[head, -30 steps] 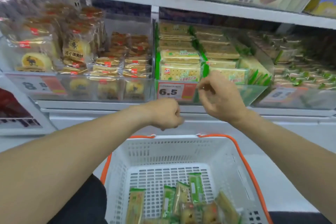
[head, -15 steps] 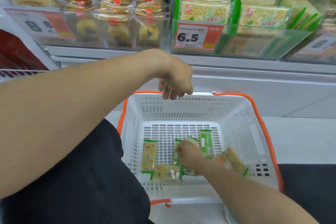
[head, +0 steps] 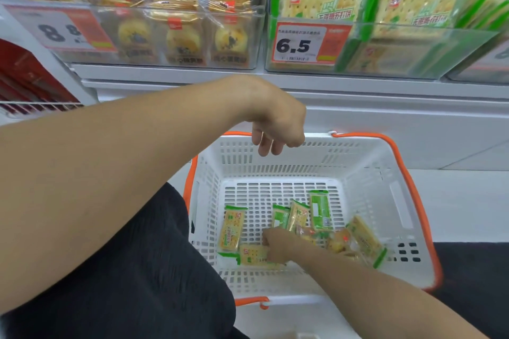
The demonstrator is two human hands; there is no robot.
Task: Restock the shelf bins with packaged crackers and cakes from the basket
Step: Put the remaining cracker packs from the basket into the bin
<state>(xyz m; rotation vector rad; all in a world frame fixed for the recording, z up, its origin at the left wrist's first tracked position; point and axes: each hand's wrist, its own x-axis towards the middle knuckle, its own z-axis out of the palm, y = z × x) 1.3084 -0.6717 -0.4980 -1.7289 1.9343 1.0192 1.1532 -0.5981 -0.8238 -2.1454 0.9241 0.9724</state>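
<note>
Right hand (head: 278, 246) down on basket (head: 366, 173) floor, fingers on cracker pack (head: 254, 256) lying crosswise just under them, grip unclear; left hand (head: 278, 129) hangs loose, holding nothing, above far rim.

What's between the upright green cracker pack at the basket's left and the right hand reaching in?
In the head view, only bare white basket floor separates that cracker pack from the right hand.

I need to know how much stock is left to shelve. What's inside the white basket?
The white basket holds several green cracker packs and one or two orange-wrapped packs. The right hand and forearm cover part of the pile, so the count is uncertain.
</note>
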